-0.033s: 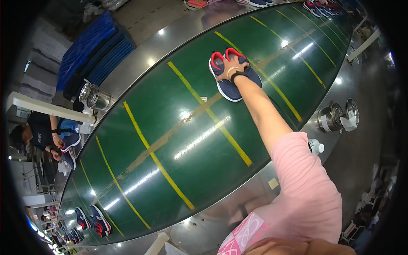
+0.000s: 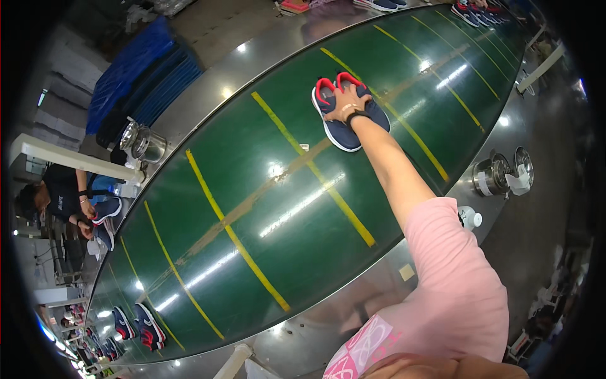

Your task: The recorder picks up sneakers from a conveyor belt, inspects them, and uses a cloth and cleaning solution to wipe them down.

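A pair of navy sneakers with red linings and white soles lies side by side on the green conveyor belt. My right hand is laid over both shoes near their openings, thumb on the left and fingers curled across to the right one. The toes point toward me. A dark band circles my right wrist. My left hand is out of view.
More sneakers sit at the belt's left end, others at the far right. Steel pots and a white bottle stand on the metal edges. A person handles shoes at left, near blue pallets.
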A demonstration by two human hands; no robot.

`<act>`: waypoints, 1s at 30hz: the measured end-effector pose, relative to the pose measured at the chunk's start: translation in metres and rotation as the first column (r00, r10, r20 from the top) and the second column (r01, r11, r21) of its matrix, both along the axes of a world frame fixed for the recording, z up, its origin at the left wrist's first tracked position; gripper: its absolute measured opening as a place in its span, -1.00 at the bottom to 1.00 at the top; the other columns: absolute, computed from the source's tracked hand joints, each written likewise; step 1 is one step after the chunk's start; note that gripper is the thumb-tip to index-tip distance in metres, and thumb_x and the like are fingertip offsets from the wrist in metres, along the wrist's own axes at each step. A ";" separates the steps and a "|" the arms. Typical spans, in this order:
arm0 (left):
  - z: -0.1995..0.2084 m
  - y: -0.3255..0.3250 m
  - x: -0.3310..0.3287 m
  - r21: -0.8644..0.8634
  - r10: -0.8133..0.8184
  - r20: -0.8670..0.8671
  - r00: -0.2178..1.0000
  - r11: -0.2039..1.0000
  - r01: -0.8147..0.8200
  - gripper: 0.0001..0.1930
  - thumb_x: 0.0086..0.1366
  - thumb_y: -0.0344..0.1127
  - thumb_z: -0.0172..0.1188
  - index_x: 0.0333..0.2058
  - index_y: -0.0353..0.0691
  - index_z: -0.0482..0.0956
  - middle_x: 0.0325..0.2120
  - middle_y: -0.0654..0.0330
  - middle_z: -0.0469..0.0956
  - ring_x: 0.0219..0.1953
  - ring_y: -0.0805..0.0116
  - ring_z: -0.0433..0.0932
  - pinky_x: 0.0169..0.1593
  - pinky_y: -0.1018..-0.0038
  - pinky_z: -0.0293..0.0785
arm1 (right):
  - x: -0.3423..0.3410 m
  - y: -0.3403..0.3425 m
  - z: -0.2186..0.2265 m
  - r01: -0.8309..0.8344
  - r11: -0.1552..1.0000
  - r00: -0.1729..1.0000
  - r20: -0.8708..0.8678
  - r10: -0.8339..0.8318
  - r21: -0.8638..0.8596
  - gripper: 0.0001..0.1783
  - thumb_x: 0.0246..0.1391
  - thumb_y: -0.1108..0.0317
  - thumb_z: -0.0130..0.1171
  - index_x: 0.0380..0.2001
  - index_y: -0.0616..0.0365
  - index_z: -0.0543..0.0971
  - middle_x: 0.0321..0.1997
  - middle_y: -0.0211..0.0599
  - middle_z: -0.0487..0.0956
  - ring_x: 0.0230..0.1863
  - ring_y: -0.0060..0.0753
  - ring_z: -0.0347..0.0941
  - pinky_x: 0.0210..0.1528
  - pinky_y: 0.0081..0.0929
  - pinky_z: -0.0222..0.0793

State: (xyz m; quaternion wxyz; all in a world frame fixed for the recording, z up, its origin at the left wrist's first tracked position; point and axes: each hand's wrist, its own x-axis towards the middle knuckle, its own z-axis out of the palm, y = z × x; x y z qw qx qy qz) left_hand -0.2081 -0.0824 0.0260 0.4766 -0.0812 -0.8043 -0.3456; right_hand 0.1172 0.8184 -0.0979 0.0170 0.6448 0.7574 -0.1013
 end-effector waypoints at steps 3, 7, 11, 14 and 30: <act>0.017 0.025 0.014 0.124 -0.072 0.004 0.997 0.990 0.071 -0.59 0.17 -0.23 0.36 -0.17 -0.46 0.50 -0.28 -0.04 0.58 -0.34 0.20 0.56 -0.20 0.31 0.54 | 0.018 -0.019 -0.019 0.024 0.980 0.995 -0.099 -0.005 0.195 -0.14 -0.37 -0.11 0.49 0.05 -0.15 0.38 0.22 -0.25 0.29 0.40 -0.18 -0.05 0.14 0.51 -0.02; 0.036 0.041 0.043 0.290 -0.143 0.002 0.990 0.947 0.137 -0.59 0.17 -0.23 0.36 -0.16 -0.46 0.50 -0.27 -0.04 0.58 -0.34 0.20 0.56 -0.21 0.30 0.55 | 0.037 -0.071 -0.015 -0.114 0.943 0.951 -0.239 0.194 0.313 -0.27 -0.41 0.07 0.54 -0.09 -0.21 0.39 0.06 -0.35 0.34 0.35 -0.17 0.01 0.13 0.52 0.01; 0.060 0.049 0.062 0.407 -0.193 -0.120 0.974 0.885 0.225 -0.76 0.29 -0.28 0.20 -0.26 -0.40 0.57 -0.45 0.10 0.53 -0.40 0.30 0.49 -0.22 0.35 0.48 | 0.045 -0.140 -0.007 -0.427 0.849 0.805 -0.296 0.514 0.311 -0.31 -0.47 0.15 0.55 -0.17 -0.17 0.43 0.02 -0.34 0.37 0.31 -0.15 0.07 0.11 0.42 0.07; 0.065 0.062 0.072 0.286 -0.306 -0.111 0.946 0.901 0.325 -0.72 0.26 -0.30 0.22 -0.25 -0.48 0.55 -0.42 0.07 0.54 -0.38 0.28 0.49 -0.21 0.36 0.47 | 0.078 -0.207 0.012 -0.707 0.614 0.556 -0.260 0.789 0.351 -0.32 -0.48 0.17 0.55 -0.19 -0.17 0.41 -0.02 -0.33 0.38 0.28 -0.14 0.12 0.15 0.34 0.05; 0.077 0.110 0.102 0.211 -0.275 -0.153 0.949 0.929 0.304 -0.47 0.09 -0.24 0.45 -0.18 -0.47 0.34 -0.29 0.01 0.43 -0.30 0.23 0.49 -0.19 0.32 0.50 | 0.137 -0.498 0.008 -0.899 -0.426 -0.384 0.284 0.878 0.103 -0.76 0.00 0.28 0.10 -0.21 -0.27 0.44 0.35 -0.44 0.25 0.42 -0.41 0.01 0.40 -0.16 -0.13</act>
